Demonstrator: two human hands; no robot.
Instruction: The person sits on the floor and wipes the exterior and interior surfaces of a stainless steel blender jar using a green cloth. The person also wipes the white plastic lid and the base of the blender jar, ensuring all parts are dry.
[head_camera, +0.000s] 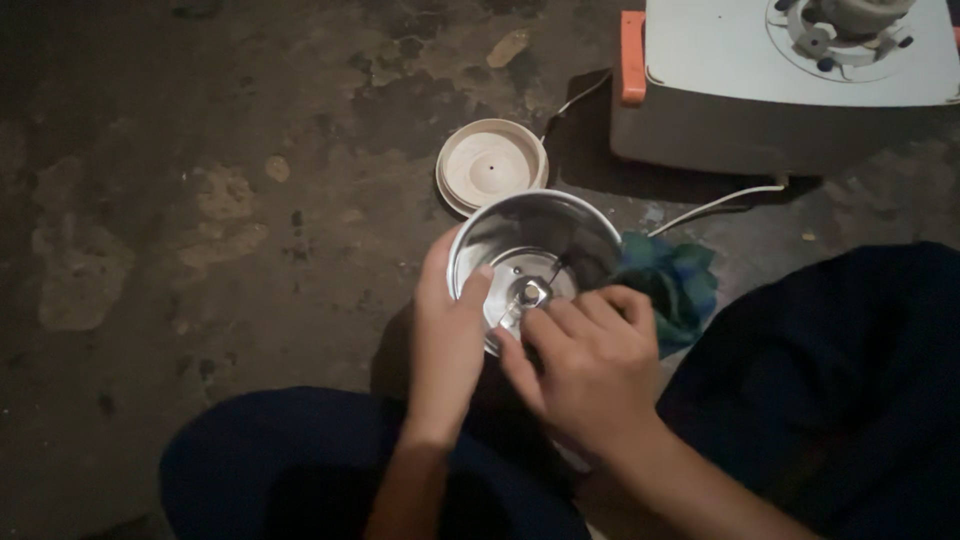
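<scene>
A person seated on a stained concrete floor (200, 200) works over a steel grinder jar (535, 255) held between dark-trousered knees. The left hand (447, 335) wraps the jar's outer wall, its grip closed on the rim with the thumb hooked just inside. The right hand (590, 365) reaches into the jar's mouth, fingers (545, 325) bunched at the blade assembly (527, 294) on the jar's bottom; whether they pinch the blade's centre nut or merely press on it cannot be told from this angle.

The jar stands open, its inside bright and apparently free of any contents. Its round cream lid (490, 165) lies off on the floor just behind it, inner face up. A blue-green cloth (675, 280) sits bunched just beside the jar on the right. Farther back rests the white grinder base (790, 70) with an orange side tab, its white cord (715, 205) trailing across the floor towards the cloth. By the look of things, the jar is off the base and uncovered, and the blade remains seated in place.
</scene>
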